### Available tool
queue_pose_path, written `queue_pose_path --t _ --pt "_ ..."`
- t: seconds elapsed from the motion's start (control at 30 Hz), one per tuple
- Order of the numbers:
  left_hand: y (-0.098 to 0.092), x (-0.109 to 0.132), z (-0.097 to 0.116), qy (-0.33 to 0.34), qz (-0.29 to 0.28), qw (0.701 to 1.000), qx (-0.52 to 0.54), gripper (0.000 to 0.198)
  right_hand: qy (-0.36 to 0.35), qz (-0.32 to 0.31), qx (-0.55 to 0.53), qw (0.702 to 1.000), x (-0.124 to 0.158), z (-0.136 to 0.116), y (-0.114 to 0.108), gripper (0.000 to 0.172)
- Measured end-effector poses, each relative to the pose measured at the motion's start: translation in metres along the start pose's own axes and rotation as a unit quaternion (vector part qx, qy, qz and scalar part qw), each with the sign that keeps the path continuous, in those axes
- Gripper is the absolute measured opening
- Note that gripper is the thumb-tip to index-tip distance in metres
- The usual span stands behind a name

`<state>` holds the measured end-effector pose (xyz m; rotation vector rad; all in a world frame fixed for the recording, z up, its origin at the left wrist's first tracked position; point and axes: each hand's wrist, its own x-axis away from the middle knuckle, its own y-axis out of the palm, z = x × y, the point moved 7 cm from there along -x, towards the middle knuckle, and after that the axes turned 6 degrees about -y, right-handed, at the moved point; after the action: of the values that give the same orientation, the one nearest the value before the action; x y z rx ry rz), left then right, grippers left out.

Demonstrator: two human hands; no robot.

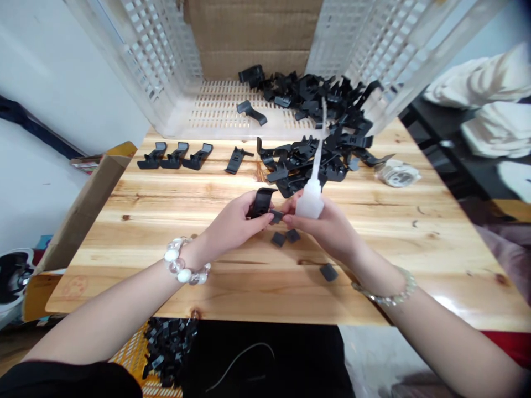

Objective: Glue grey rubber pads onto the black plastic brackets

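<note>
My left hand [234,224] is closed round a curved black plastic clip [262,202] above the wooden table. A small dark grey square pad [276,216] sits between the fingertips of both hands; which hand bears it is hard to tell. In my right hand [336,235] is a white glue bottle [310,200], its long thin nozzle pointing up and away. Just below the hands lie two loose square pads [278,239], with another dark pad [329,272] further right. Three black clips [177,155] stand in a row at the left, and a single clip [235,160] lies right of them.
A heap of black clips [307,155] lies beyond my hands, before a white plastic crate [174,119] holding more. A tape roll [397,173] is at the right, a cardboard box [78,213] at the left. An orange basket of black parts [166,345] stands below the front edge.
</note>
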<state>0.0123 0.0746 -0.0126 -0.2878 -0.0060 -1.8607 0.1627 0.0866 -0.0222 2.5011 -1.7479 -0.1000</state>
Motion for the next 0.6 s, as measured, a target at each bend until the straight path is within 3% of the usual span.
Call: queue_pose_path --t 0.1,0.27,0.47,0.6 --pt "0.004 0.001 -0.001 -0.021 -0.014 1.0 0.005 0.02 -0.007 0.007 0.038 0.999 0.001 -0.003 -0.001 0.027" --pt "0.008 0.0 -0.006 -0.059 -0.037 0.997 0.04 0.022 -0.024 0.006 -0.001 1.0 0.002 -0.009 -0.001 0.027" --pt "0.002 0.008 0.015 0.079 0.027 0.989 -0.119 0.008 -0.002 -0.018 -0.083 0.996 0.002 -0.004 0.004 0.026" --pt "0.0 0.012 0.025 0.16 0.04 0.976 -0.142 0.013 -0.007 -0.02 -0.073 0.997 0.003 -0.005 0.005 0.024"
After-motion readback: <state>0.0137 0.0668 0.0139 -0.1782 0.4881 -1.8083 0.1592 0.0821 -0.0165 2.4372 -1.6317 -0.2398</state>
